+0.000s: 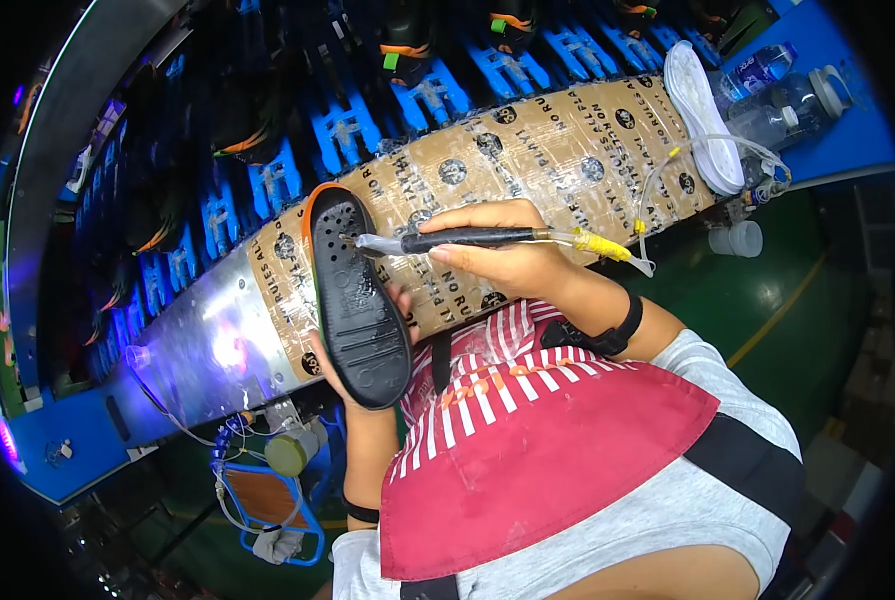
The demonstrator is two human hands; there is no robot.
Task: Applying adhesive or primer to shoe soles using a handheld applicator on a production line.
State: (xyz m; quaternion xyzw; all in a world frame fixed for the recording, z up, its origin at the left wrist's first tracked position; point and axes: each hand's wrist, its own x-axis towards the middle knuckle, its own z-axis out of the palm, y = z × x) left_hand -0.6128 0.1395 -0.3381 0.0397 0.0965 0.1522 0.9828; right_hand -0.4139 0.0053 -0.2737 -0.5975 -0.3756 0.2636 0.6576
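My left hand holds a black shoe sole from underneath, its thumb side along the left edge and fingertips at the right edge. The sole has an orange rim at one end, small holes, moulded grooves and wet-looking patches. Closed around a black-handled glue brush, my right hand is over the sole's upper half. The brush's pale tip meets the sole near the holes. From the handle's back end a thin clear tube with yellow tape runs off to the right.
A cardboard-covered ledge lies beneath, with a bare metal stretch at left. Beyond it runs a rack of blue holders carrying dark shoes. A white sole and bottles stand at right. A blue stool is below left.
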